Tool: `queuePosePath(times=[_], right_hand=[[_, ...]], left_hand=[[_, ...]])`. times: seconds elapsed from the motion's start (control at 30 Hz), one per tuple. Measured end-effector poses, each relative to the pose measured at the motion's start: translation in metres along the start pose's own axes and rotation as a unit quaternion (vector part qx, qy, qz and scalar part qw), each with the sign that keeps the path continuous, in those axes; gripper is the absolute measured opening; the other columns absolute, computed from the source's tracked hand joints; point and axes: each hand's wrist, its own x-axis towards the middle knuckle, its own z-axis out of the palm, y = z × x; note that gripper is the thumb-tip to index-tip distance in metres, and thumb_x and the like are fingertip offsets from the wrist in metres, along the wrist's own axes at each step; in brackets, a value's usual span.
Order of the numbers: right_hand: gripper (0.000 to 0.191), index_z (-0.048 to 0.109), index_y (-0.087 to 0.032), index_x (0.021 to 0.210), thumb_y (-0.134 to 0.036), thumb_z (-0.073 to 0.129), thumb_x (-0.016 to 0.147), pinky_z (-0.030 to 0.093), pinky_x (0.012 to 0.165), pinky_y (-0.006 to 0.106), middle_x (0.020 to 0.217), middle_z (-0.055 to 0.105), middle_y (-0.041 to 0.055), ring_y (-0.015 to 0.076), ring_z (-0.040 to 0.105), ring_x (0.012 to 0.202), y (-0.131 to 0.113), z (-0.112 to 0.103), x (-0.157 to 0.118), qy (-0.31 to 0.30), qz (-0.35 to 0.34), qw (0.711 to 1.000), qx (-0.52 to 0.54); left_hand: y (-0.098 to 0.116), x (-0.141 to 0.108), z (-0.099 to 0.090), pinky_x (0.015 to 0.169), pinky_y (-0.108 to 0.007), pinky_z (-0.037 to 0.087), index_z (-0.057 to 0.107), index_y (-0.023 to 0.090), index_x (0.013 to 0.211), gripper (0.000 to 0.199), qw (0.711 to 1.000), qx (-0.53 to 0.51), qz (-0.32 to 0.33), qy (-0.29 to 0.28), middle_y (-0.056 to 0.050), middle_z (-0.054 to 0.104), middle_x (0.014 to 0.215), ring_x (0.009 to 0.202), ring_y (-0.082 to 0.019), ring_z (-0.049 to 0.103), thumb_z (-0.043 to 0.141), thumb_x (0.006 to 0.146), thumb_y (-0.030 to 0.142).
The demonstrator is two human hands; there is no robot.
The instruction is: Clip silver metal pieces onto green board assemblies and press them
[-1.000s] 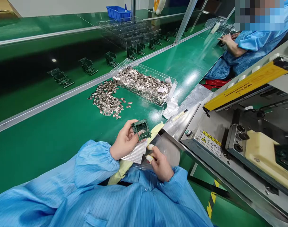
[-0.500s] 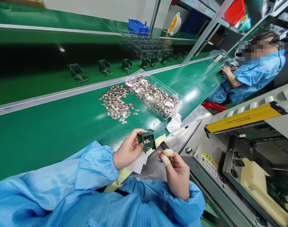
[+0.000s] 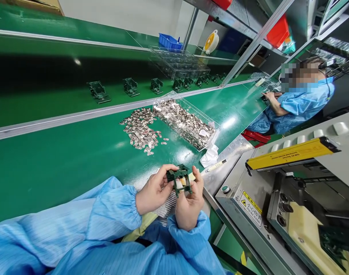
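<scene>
My left hand is closed around the left side of a small dark green plastic frame, held above my lap. My right hand is at the frame's right side, its thumb and a finger wearing whitish-yellow finger covers. Those covered fingertips show within the frame's opening; whatever they pinch is hidden. Another right finger points upward beside the frame. Below my hands lies a silvery, grid-patterned sheet. Beyond them, small metal pieces form a loose pile on the green bench.
A clear tray full of metal pieces sits beside the pile. Several green frames line the strip behind. White tissue and a pen lie near the machine at right. A co-worker sits beyond.
My right hand has moved left to the green frame, and its covered fingertips now show in the opening. My left hand still holds the frame. The view has shifted slightly.
</scene>
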Motion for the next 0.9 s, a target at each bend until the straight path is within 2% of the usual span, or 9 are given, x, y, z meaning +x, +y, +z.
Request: queuePosePath(times=[0.2, 0.27, 0.37, 0.43, 0.57, 0.63, 0.7, 0.8, 0.9], right_hand=[[0.014, 0.062, -0.019, 0.078, -0.031, 0.064, 0.086, 0.040, 0.107, 0.047, 0.145, 0.045, 0.0150, 0.0320, 0.043, 0.135, 0.005, 0.002, -0.002, 0.009, 0.021, 0.999, 0.046], [0.014, 0.063, -0.019, 0.087, -0.033, 0.066, 0.084, 0.040, 0.108, 0.048, 0.144, 0.047, 0.0152, 0.0317, 0.044, 0.134, 0.010, 0.004, -0.004, 0.013, 0.057, 0.994, 0.089], [0.037, 0.058, -0.019, 0.113, -0.035, 0.071, 0.081, 0.044, 0.105, 0.049, 0.141, 0.050, 0.0162, 0.0303, 0.050, 0.128, 0.014, 0.007, -0.005, 0.003, 0.113, 0.980, 0.165], [0.046, 0.054, -0.020, 0.118, -0.036, 0.073, 0.080, 0.046, 0.103, 0.048, 0.138, 0.054, 0.0166, 0.0298, 0.054, 0.125, 0.015, 0.005, -0.003, -0.017, 0.130, 0.969, 0.211], [0.039, 0.056, -0.022, 0.118, -0.034, 0.069, 0.083, 0.048, 0.100, 0.048, 0.139, 0.055, 0.0153, 0.0299, 0.056, 0.125, 0.016, -0.017, 0.004, -0.063, 0.108, 0.953, 0.276], [0.050, 0.052, -0.026, 0.131, -0.033, 0.068, 0.085, 0.048, 0.101, 0.047, 0.146, 0.049, 0.0136, 0.0308, 0.050, 0.132, 0.015, -0.035, 0.005, -0.095, 0.063, 0.955, 0.275], [0.069, 0.044, -0.029, 0.143, -0.034, 0.075, 0.081, 0.047, 0.102, 0.047, 0.150, 0.045, 0.0124, 0.0318, 0.047, 0.135, 0.012, -0.054, 0.002, -0.150, 0.023, 0.957, 0.248], [0.082, 0.046, -0.028, 0.143, -0.037, 0.085, 0.072, 0.049, 0.101, 0.046, 0.138, 0.057, 0.0123, 0.0312, 0.059, 0.121, 0.003, -0.083, -0.006, -0.216, -0.011, 0.949, 0.228], [0.078, 0.053, -0.025, 0.135, -0.044, 0.087, 0.068, 0.054, 0.095, 0.046, 0.123, 0.066, 0.0116, 0.0300, 0.066, 0.110, 0.000, -0.118, -0.013, -0.193, -0.036, 0.951, 0.240]], left_hand=[[0.002, 0.000, 0.000, 0.075, -0.025, 0.053, 0.044, 0.021, 0.124, 0.030, 1.000, 0.008, 0.004, -0.006, -0.006, 0.065, 0.104, 0.087, -0.015, 0.066, 0.048, 0.095, 0.019], [0.002, 0.000, 0.000, 0.074, -0.025, 0.053, 0.045, 0.021, 0.124, 0.029, 1.000, 0.014, 0.010, -0.006, -0.006, 0.065, 0.102, 0.085, -0.015, 0.065, 0.048, 0.095, 0.020], [0.001, -0.001, -0.001, 0.068, -0.024, 0.050, 0.046, 0.020, 0.123, 0.029, 0.999, 0.031, 0.015, -0.012, -0.004, 0.064, 0.094, 0.078, -0.014, 0.062, 0.049, 0.094, 0.022], [0.001, -0.001, -0.002, 0.065, -0.023, 0.049, 0.048, 0.020, 0.122, 0.030, 0.999, 0.037, 0.006, -0.012, -0.004, 0.063, 0.091, 0.074, -0.014, 0.060, 0.052, 0.093, 0.024], [0.009, 0.000, -0.004, 0.072, -0.027, 0.053, 0.048, 0.022, 0.121, 0.034, 0.999, -0.016, -0.038, -0.010, -0.004, 0.064, 0.094, 0.080, -0.016, 0.064, 0.059, 0.090, 0.030], [0.019, -0.002, -0.002, 0.075, -0.030, 0.056, 0.046, 0.022, 0.120, 0.036, 0.996, -0.045, -0.076, -0.027, -0.004, 0.064, 0.094, 0.082, -0.018, 0.066, 0.060, 0.089, 0.033], [0.034, -0.007, 0.002, 0.068, -0.030, 0.057, 0.047, 0.022, 0.120, 0.036, 0.990, -0.031, -0.114, -0.072, -0.003, 0.064, 0.089, 0.074, -0.017, 0.066, 0.061, 0.088, 0.034], [0.060, -0.009, 0.011, 0.060, -0.025, 0.054, 0.052, 0.024, 0.124, 0.037, 0.977, 0.037, -0.116, -0.177, -0.003, 0.065, 0.088, 0.069, -0.016, 0.063, 0.060, 0.088, 0.030], [0.080, 0.009, 0.024, 0.058, -0.022, 0.052, 0.051, 0.027, 0.134, 0.048, 0.942, 0.076, -0.089, -0.313, -0.001, 0.066, 0.085, 0.067, -0.014, 0.063, 0.061, 0.087, 0.026]])
